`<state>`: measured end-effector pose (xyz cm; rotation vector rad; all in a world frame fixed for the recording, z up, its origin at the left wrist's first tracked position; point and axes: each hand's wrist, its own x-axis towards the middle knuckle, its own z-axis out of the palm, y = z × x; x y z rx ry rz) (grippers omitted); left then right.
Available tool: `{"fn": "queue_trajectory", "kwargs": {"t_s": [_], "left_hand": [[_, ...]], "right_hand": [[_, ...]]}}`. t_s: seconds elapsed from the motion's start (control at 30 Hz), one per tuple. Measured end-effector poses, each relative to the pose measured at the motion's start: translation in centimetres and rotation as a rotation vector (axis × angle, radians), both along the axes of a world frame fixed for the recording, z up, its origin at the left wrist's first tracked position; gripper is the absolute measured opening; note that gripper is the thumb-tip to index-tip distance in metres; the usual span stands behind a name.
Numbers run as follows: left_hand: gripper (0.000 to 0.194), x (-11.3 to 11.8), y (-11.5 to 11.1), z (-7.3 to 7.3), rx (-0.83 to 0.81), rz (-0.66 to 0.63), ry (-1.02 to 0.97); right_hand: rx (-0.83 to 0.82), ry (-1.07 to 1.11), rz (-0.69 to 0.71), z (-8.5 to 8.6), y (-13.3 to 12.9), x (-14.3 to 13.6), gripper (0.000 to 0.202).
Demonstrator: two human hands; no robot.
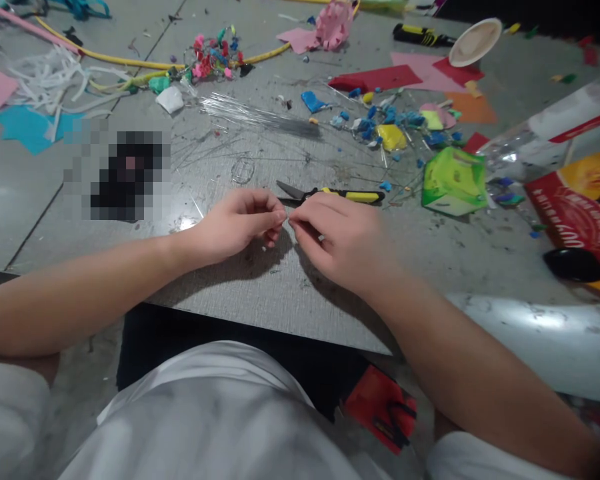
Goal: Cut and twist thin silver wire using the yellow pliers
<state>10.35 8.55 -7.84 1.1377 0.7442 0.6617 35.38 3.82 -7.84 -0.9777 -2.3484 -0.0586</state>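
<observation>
Close to the table's front edge, my left hand (243,219) and my right hand (341,235) meet fingertip to fingertip. Each is closed in a pinch of thumb and forefinger. Whatever lies between the fingertips is too small to make out. Just beyond them rest scissors (363,196) with black and yellow handles, blades pointing left and partly apart; my right hand covers part of them. A small ring of thin wire (241,171) lies past my left hand. Farther off is a bundle of straight silvery wires (260,115).
Beaded wire pieces (215,57), blue and yellow clay bits (393,137) and a green packet (454,181) lie about the grey table (240,287). At right are a clear bottle (515,143) and a red-yellow package (570,207). A pixelated dark patch (125,180) is at left.
</observation>
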Motion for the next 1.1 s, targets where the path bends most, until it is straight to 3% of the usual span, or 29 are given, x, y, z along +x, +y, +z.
{"fn": "queue_trajectory", "kwargs": {"t_s": [0.2,0.3,0.47,0.77,1.1], "left_hand": [[0.032,-0.5,0.8,0.0,0.085,-0.131,0.14],[0.031,-0.5,1.1,0.4,0.111,-0.163,0.25],[0.028,-0.6,1.5,0.8,0.15,-0.127,0.283],[0.022,-0.9,2.1,0.2,0.207,-0.133,0.235],[0.022,-1.3,2.7,0.4,0.131,-0.215,0.359]], "right_hand": [[0.089,-0.236,0.083,0.6,0.1,0.6,0.036],[0.059,-0.296,0.105,0.5,0.4,0.7,0.038],[-0.06,-0.206,0.066,-0.4,1.2,0.8,0.037],[-0.126,-0.02,-0.016,-1.9,1.1,-0.3,0.029],[-0.095,-0.223,0.037,-2.1,0.8,-0.8,0.029]]}}
